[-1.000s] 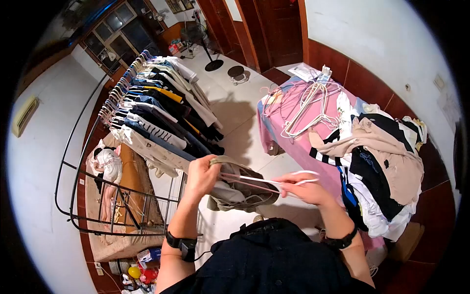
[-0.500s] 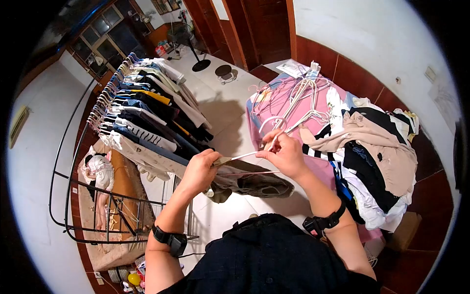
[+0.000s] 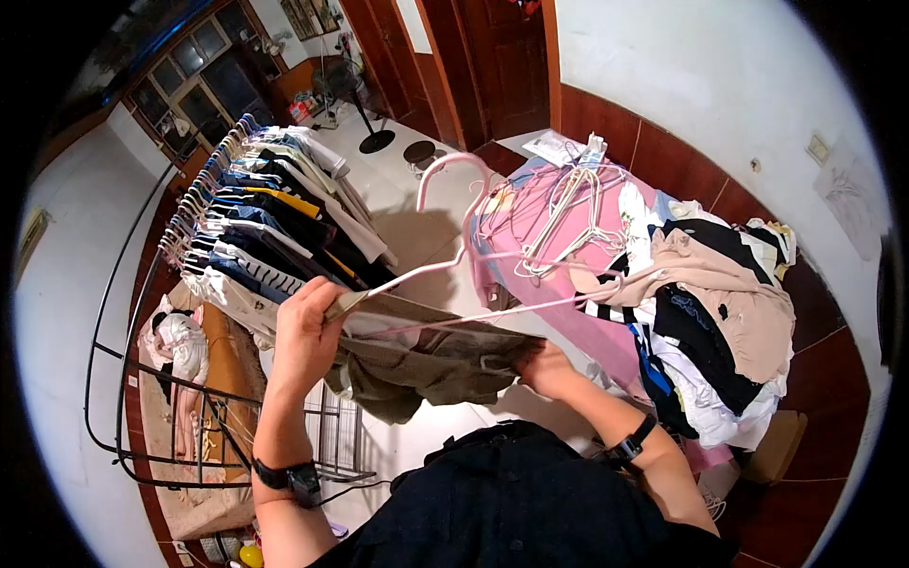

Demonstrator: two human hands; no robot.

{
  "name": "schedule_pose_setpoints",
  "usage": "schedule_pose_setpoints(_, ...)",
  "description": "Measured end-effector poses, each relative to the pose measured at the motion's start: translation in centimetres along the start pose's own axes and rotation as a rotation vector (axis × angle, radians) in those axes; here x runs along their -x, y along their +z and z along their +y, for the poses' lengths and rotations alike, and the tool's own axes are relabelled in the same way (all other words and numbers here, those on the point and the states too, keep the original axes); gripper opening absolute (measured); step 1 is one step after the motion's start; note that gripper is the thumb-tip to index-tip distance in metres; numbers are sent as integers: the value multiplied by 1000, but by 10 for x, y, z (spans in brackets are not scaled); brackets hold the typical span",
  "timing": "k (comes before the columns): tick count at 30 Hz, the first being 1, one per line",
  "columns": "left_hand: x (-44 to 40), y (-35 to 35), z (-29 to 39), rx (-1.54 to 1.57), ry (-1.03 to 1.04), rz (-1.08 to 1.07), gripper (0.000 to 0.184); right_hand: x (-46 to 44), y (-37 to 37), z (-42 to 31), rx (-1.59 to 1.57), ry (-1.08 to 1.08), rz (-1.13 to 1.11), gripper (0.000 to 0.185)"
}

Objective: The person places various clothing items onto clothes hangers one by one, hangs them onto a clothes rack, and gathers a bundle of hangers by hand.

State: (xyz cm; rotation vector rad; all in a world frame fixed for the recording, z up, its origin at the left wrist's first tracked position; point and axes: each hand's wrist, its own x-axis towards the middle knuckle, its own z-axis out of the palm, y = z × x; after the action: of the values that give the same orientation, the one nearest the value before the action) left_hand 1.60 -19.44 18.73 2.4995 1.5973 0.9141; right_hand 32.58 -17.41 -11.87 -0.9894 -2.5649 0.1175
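My left hand is closed on one end of an olive-green garment, together with the corner of a pale pink clothes hanger. The hanger's hook points up and away from me. Its right half stretches over the garment's top edge towards the bed-like pink surface, outside the cloth. My right hand grips the other end of the garment's upper edge, its fingertips partly hidden by the cloth. The garment hangs stretched between both hands; its exact kind is unclear.
On the left, a black metal rack carries a row of hung clothes. To the right, a pink-covered table bears loose hangers and a heap of clothes. A stool and fan base stand beyond.
My right hand has let go of the hanger and moved down to the garment's edge. My left hand has shifted left, and the garment is now spread wider and raised.
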Motion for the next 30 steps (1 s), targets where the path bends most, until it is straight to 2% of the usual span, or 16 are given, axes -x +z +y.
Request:
schedule_pose_setpoints(1,4,-3,-5,2,1,0,12,9,0,7,2,1,0,27)
schedule_pose_setpoints(3,15,-6,-19,-16,16,-31,12,18,-34,9,-59,201,-161,16)
schedule_pose_setpoints(4,21,-7,-28,-18,3,-49,12,16,-52,12,48,105,-113,11)
schedule_pose_setpoints(5,26,-6,-33,-11,8,-50,12,16,-61,18,53,112,-114,11)
schedule_pose_setpoints(7,37,-5,-40,-12,-46,-45,12,17,-76,28,-59,-66,159,7)
schedule_pose_setpoints(8,42,-3,-48,-12,-24,-15,13,15,-85,32,-73,-157,244,7)
schedule_pose_setpoints(9,48,-1,-54,-5,-21,-15,13,15,-93,33,-68,-152,241,7)
schedule_pose_setpoints(13,64,-1,-65,4,-60,-16,16,21,-121,35,60,-103,240,13)
schedule_pose_setpoints(21,79,7,-75,37,-100,-61,21,11,-167,30,4,-167,196,24)
schedule_pose_setpoints(25,81,8,-84,11,-80,-50,22,3,-187,20,-18,-197,249,26)
schedule_pose_setpoints(30,81,10,-95,47,-48,-19,23,-8,-215,8,34,-220,287,42)
